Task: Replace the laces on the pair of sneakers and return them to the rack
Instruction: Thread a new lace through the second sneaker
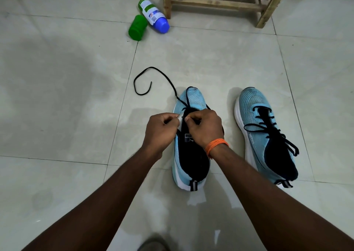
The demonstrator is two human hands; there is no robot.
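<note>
Two light blue sneakers with black collars stand on the tiled floor, toes pointing away. Over the left sneaker [191, 155] both hands work at the eyelets. My left hand [161, 130] pinches the shoe's upper edge beside the eyelets. My right hand [204, 125], with an orange thread band at the wrist, pinches the black lace [153, 69] at its tip over the tongue. The lace's other end trails in a loop across the floor to the upper left. The right sneaker [266, 136] is laced, its black lace tied loosely.
A wooden shoe rack [220, 0] stands at the top of the view. Left of it lie a green-and-white bottle with a blue cap [153, 15] and a green container [137, 27]. A grey slipper toe [153, 245] shows at the bottom edge.
</note>
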